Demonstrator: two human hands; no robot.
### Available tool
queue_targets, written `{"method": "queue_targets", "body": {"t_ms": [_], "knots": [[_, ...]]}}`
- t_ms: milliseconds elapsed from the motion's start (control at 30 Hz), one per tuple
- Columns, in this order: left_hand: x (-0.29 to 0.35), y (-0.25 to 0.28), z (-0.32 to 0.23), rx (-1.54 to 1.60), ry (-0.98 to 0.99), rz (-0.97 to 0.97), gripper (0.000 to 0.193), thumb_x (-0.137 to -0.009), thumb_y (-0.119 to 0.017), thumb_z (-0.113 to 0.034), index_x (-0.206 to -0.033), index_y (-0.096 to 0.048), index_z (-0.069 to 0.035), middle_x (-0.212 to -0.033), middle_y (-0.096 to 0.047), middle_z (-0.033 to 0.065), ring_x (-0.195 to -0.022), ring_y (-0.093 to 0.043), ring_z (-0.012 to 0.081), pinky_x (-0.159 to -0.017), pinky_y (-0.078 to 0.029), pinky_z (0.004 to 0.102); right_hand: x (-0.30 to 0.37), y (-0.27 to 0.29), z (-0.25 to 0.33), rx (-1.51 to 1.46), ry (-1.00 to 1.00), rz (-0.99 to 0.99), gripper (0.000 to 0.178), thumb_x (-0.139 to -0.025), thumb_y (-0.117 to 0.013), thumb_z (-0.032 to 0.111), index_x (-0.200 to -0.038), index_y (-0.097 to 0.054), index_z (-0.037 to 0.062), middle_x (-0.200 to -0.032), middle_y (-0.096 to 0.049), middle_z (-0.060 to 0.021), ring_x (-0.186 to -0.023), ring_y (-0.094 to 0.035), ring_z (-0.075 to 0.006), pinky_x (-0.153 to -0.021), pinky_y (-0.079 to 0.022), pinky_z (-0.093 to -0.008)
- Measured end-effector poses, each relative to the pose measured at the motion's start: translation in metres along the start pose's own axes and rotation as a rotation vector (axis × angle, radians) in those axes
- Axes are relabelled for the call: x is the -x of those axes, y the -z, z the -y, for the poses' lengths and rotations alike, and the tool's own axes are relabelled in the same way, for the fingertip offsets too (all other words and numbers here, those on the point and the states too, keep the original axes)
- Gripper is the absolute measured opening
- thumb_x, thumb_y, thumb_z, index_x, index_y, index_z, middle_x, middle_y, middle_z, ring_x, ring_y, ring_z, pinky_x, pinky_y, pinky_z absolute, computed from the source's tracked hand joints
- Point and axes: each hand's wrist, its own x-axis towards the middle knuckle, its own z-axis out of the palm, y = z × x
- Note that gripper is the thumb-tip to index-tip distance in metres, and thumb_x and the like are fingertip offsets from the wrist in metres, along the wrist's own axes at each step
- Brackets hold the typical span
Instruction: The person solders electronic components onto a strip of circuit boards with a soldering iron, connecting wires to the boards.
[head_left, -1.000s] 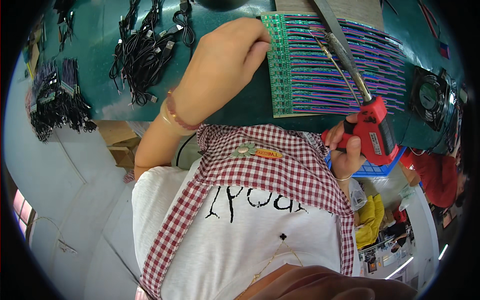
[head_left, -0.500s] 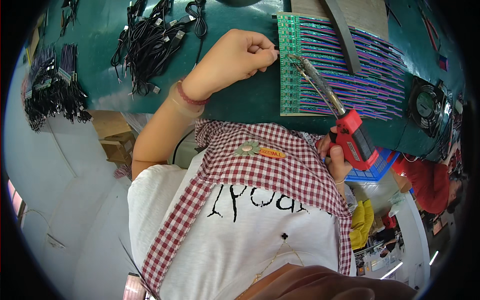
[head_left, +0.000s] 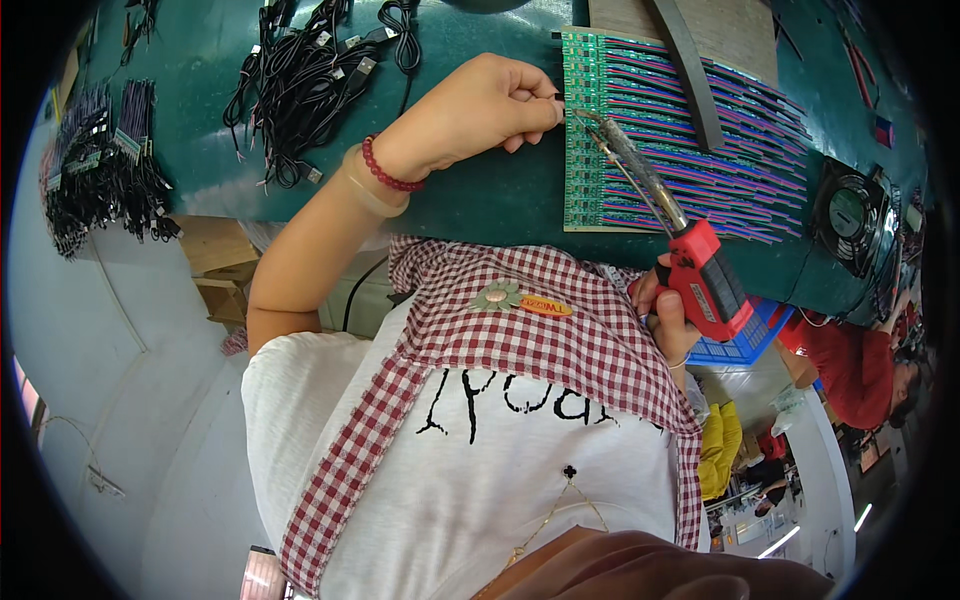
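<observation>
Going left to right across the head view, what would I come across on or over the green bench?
Dark wire bundles, black USB cables, left hand, green circuit boards, the soldering iron's red handle, black fan.

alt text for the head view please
A person's right hand holds a red soldering gun, its tip over green circuit boards with thin wires, while the left hand pinches at their left edge. Black cables lie farther left.
</observation>
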Motion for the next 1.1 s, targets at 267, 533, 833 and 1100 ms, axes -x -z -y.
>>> {"method": "queue_targets", "body": {"t_ms": [267,533,833,1100], "knots": [[-0.002,0.001,0.001,-0.059,-0.025,-0.018,0.017,-0.084,-0.059,-0.016,-0.074,-0.055,-0.002,-0.060,-0.053,-0.0005,-0.048,-0.042,0.0025,-0.045,-0.033,0.0163,-0.002,-0.004,0.001,0.097,0.006,-0.033,0.044,-0.085,-0.058,0.026,-0.115,-0.043,-0.0023,-0.062,-0.048,-0.0062,-0.052,-0.042,-0.0116,-0.053,-0.038,-0.0274],[-0.005,0.002,0.004,-0.023,-0.027,0.005,0.016,-0.083,-0.060,-0.015,-0.073,-0.054,-0.003,-0.060,-0.052,-0.0011,-0.047,-0.041,0.0028,-0.044,-0.031,0.0168,-0.001,-0.002,-0.001,0.084,-0.010,-0.018,0.045,-0.084,-0.060,0.024,-0.115,-0.043,-0.0031,-0.063,-0.049,-0.0067,-0.052,-0.044,-0.0119,-0.053,-0.039,-0.0272],[-0.007,0.003,0.005,-0.008,-0.019,0.016,0.015,-0.082,-0.059,-0.014,-0.074,-0.053,-0.004,-0.059,-0.051,-0.0014,-0.048,-0.041,0.0027,-0.044,-0.031,0.0169,0.003,-0.004,-0.002,0.074,-0.013,-0.060,0.046,-0.083,-0.061,0.024,-0.115,-0.043,-0.0035,-0.062,-0.049,-0.0070,-0.052,-0.044,-0.0121,-0.052,-0.039,-0.0273],[-0.006,0.004,0.002,-0.010,-0.019,0.017,0.016,-0.083,-0.060,-0.015,-0.074,-0.053,-0.004,-0.059,-0.051,-0.0012,-0.048,-0.041,0.0029,-0.044,-0.031,0.0168,0.005,-0.006,0.000,0.072,0.009,-0.066,0.046,-0.084,-0.060,0.027,-0.115,-0.043,-0.0028,-0.062,-0.048,-0.0068,-0.051,-0.043,-0.0125,-0.051,-0.039,-0.0280]]}}
